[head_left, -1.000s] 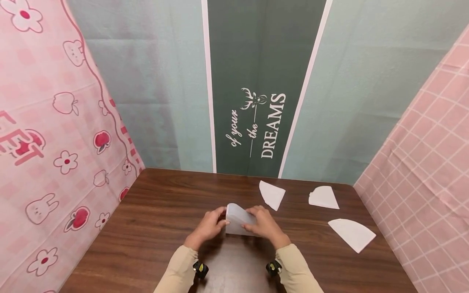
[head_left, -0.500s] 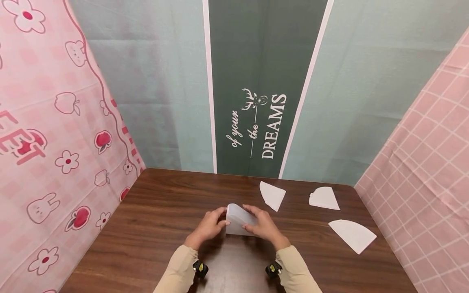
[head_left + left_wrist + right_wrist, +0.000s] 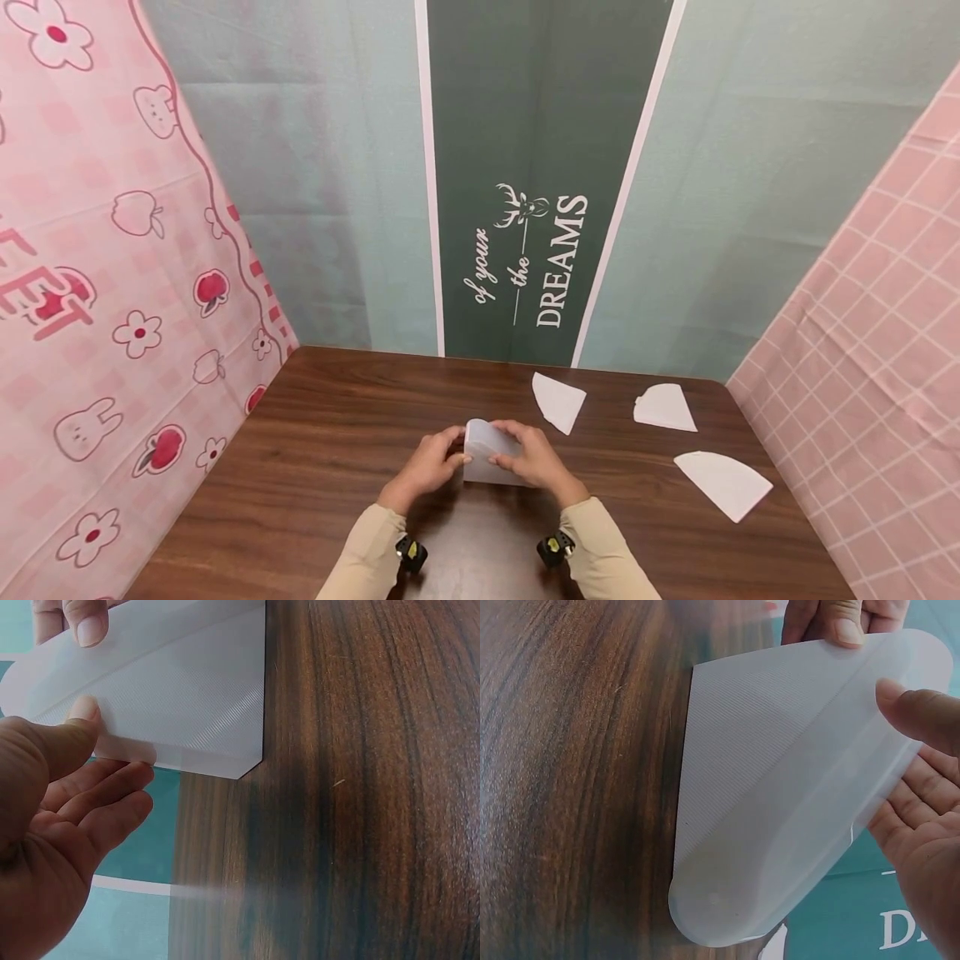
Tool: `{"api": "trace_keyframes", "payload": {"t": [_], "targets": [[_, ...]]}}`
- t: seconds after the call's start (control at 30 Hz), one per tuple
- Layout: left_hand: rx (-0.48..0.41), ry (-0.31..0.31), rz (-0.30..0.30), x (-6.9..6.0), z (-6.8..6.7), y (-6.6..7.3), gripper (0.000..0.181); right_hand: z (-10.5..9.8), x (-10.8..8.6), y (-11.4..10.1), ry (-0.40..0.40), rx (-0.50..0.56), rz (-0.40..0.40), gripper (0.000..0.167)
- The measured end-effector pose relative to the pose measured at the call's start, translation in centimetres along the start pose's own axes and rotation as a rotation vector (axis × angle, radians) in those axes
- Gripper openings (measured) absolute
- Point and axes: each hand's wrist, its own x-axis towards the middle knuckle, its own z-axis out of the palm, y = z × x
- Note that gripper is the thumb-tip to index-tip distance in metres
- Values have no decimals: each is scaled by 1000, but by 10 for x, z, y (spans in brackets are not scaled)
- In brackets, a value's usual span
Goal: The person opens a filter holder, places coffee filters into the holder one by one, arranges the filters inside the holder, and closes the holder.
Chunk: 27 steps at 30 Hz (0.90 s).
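Note:
Between both hands stands a flat white plastic sleeve (image 3: 487,468), finely ribbed, with a translucent band and rounded ends along its sloping side. My left hand (image 3: 425,468) pinches its left edge, thumb on the near face and fingers behind, as the left wrist view shows. On the sloping right side my right hand (image 3: 542,460) grips it, its thumb (image 3: 911,712) on the near face. The sleeve's straight lower edge is at the tabletop. Whether anything lies inside it cannot be seen.
Three fan-shaped white paper pieces lie on the brown wooden table (image 3: 315,450): one behind the sleeve (image 3: 558,403), one at back right (image 3: 665,407), one farther right (image 3: 723,485). Fabric curtains (image 3: 322,208) hang along the back and both sides.
The right hand's fingers shift slightly along the sleeve's sloping side, and its wrist moves a little left. The left hand keeps its hold; the sleeve stays in place.

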Motion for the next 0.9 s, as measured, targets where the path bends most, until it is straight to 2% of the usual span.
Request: {"api": "trace_keyframes", "payload": {"t": [0.3,0.43,0.7,0.9], "targets": [[-21,-8,-8,-2,0,0,32,0,-3,1,10,-12,-1,46],[-9,1,-13,-2,-2,1,31,-2,-5,0,49,8,-13,47],[-4,7,-2,-2,-6,-1,27,-5,-9,0,109,77,28,48],[-1,8,-3,-3,-8,-4,27,-5,-9,3,138,69,3,48]]}}
